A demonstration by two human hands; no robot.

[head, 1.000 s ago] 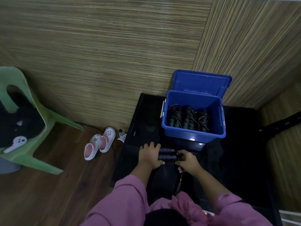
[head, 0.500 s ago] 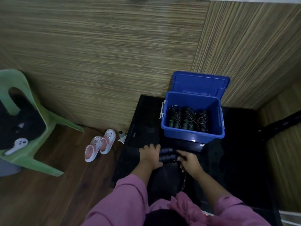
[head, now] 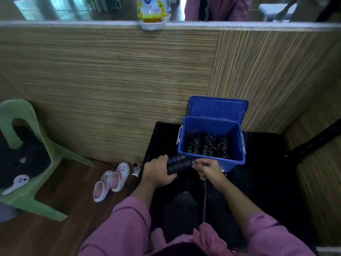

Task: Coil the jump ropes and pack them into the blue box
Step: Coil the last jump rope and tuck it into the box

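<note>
The blue box (head: 210,163) stands open on a black table (head: 267,163), its lid (head: 217,109) leaning back against the wall. Several coiled black jump ropes (head: 206,145) with green-marked handles lie inside it. Just in front of the box, my left hand (head: 156,171) grips a pair of black jump rope handles (head: 178,163) held side by side. My right hand (head: 207,169) pinches the thin rope cord (head: 204,200) right at the handles' ends. The cord hangs straight down toward my lap.
A wood-grain wall (head: 110,89) rises behind the table, with a yellow-labelled container (head: 153,10) on its ledge. A green plastic chair (head: 27,163) holding a dark bag stands at left. Pink and white clogs (head: 112,179) lie on the wooden floor.
The view has tilted up, showing the ledge and glass above the wall. Both hands have lifted the handles slightly toward the box, and the cord now hangs taut from my right hand.
</note>
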